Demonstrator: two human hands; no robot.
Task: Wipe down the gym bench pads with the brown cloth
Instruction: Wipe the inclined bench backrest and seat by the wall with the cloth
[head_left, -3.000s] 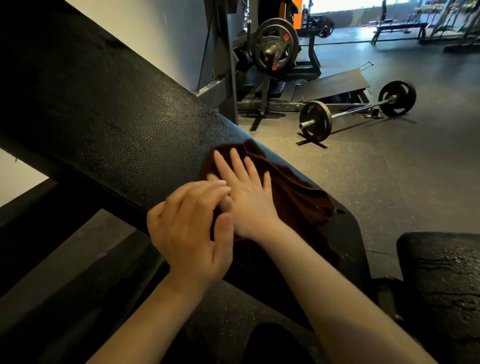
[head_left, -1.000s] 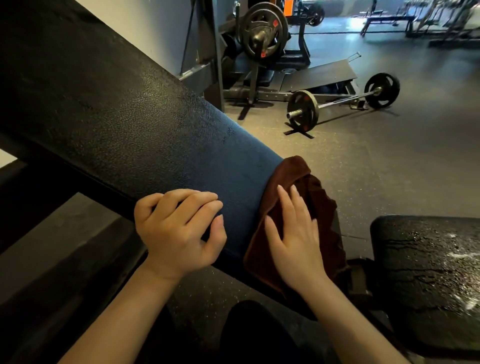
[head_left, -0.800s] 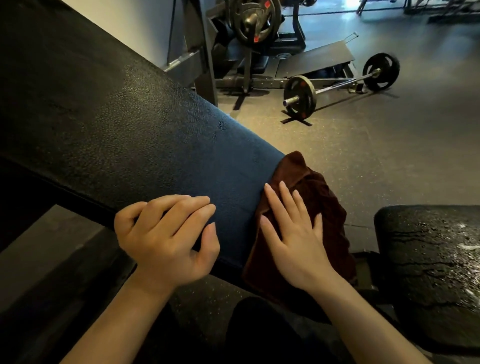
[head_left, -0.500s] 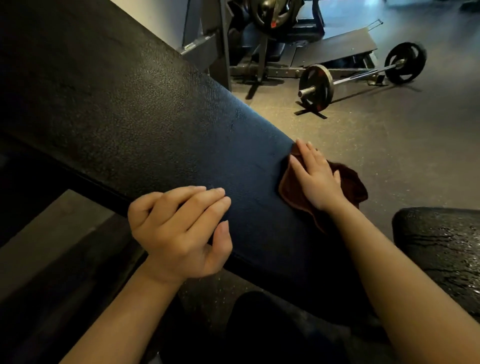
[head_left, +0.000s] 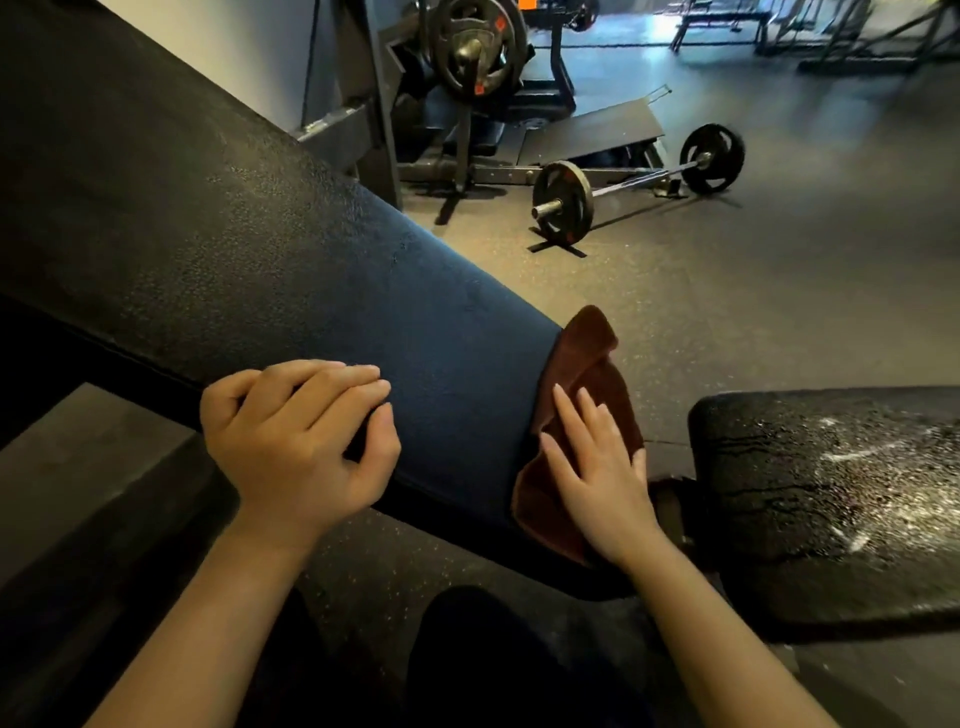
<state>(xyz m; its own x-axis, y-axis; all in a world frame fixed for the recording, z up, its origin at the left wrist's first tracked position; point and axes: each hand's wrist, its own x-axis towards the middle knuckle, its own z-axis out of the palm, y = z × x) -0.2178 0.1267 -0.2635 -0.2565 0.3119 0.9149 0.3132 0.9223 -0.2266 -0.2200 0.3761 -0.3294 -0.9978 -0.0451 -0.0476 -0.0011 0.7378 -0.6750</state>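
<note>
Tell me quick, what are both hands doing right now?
Left hand: loosely curled, holding nothing, resting on the back pad.
Right hand: open, fingers flat, pressing the brown cloth against the pad's end.

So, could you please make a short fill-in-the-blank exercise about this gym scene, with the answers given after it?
1. The right hand presses the brown cloth with ____ fingers.
2. The left hand rests on the inclined back pad and holds ____.
3. The seat pad on the right looks ____, with shiny streaks.
4. A ____ with a plate at each end lies on the floor behind.

Answers: straight; nothing; wet; barbell
</note>
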